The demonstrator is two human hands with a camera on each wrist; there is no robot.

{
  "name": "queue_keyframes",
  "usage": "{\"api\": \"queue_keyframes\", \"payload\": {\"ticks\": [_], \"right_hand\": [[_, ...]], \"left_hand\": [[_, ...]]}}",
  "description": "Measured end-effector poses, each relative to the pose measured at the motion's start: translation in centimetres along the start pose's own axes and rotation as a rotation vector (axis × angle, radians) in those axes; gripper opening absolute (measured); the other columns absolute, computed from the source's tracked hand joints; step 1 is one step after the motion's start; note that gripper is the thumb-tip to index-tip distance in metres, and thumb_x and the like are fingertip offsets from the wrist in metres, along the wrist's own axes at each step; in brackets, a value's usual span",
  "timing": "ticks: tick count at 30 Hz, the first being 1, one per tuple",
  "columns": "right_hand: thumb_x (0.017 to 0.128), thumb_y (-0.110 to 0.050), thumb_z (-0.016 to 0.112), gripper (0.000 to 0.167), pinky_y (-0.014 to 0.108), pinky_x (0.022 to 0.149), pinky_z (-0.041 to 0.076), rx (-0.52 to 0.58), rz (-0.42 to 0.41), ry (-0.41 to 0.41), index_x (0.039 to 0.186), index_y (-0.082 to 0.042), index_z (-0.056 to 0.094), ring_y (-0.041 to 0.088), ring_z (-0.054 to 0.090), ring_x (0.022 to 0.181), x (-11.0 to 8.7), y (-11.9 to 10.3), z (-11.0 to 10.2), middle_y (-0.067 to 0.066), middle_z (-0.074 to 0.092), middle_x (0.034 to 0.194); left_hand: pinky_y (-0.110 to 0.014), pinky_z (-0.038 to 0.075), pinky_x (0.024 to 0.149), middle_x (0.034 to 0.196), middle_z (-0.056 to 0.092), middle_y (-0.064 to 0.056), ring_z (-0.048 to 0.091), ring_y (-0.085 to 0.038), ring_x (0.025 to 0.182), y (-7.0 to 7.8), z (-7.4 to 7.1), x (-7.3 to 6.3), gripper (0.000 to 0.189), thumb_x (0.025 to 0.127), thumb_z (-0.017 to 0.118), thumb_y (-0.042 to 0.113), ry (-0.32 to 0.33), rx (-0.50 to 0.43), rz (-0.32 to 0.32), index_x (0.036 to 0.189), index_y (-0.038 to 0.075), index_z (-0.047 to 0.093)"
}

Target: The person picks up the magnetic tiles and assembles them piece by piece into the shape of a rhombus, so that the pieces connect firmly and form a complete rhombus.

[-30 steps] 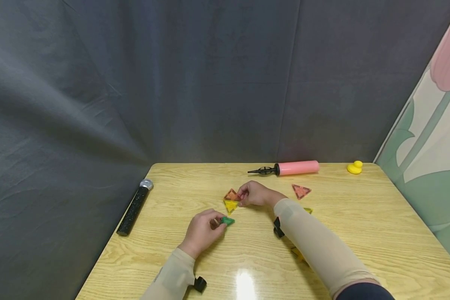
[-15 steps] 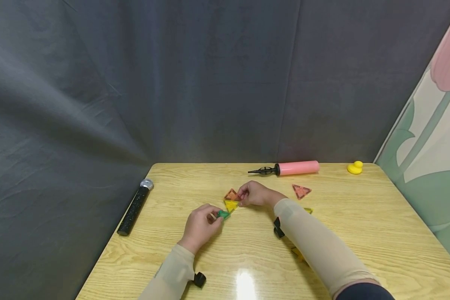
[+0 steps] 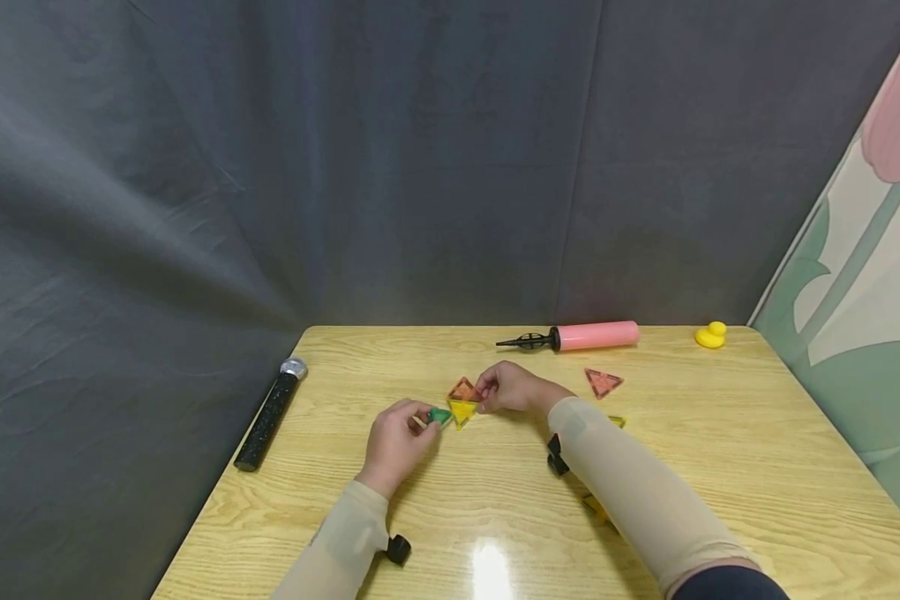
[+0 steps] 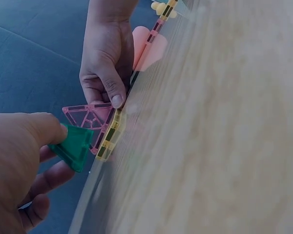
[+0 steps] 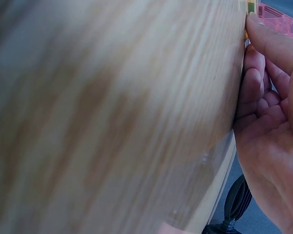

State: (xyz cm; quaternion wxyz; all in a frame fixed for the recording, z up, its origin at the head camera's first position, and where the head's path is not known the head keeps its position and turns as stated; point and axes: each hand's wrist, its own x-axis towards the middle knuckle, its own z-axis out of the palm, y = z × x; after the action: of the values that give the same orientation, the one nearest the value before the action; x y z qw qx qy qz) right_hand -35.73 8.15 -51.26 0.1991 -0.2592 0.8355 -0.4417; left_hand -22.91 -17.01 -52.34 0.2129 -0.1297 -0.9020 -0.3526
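Observation:
My left hand [image 3: 394, 443] pinches a small green triangular magnetic tile [image 3: 440, 416] between thumb and fingers, its tip close to the left edge of a yellow triangular tile [image 3: 462, 412]. Along its far edge, the yellow tile meets a red triangular tile [image 3: 462, 388]. In the left wrist view the red tile [image 4: 90, 117] rises at an angle from the yellow one, and the green tile [image 4: 75, 146] overlaps it in sight; contact cannot be told. My right hand [image 3: 513, 387] pinches the red tile's right corner where it joins the yellow tile. Its fingertips partly hide that corner.
Behind the right hand lie another red triangle tile [image 3: 603, 383] and a pink hand pump [image 3: 597, 336]. Yellow tiles are partly hidden by the right sleeve [image 3: 637, 492]. A black microphone [image 3: 270, 417] lies at the left edge, a rubber duck [image 3: 711, 335] at the back right.
My left hand has shifted left and slightly away from me with the green tile, from in front of the yellow tile to its left side. My right hand has stayed in place.

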Motion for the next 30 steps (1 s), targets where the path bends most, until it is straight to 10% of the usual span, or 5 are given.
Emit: {"api": "queue_keyframes", "payload": {"ticks": [30], "right_hand": [[0.082,0.001,0.087,0.018,0.027,0.069,0.05,0.02,0.015,0.015,0.095,-0.003,0.076,0.012,0.057,0.073,0.1,0.1,0.0,0.001,0.068,0.083]], "left_hand": [[-0.023,0.055,0.06,0.085,0.067,0.01,0.063,0.0,0.067,-0.2,1.2,2.3,0.012,0.089,0.085,0.021,0.002,0.027,-0.157,0.099,0.017,0.078]]}}
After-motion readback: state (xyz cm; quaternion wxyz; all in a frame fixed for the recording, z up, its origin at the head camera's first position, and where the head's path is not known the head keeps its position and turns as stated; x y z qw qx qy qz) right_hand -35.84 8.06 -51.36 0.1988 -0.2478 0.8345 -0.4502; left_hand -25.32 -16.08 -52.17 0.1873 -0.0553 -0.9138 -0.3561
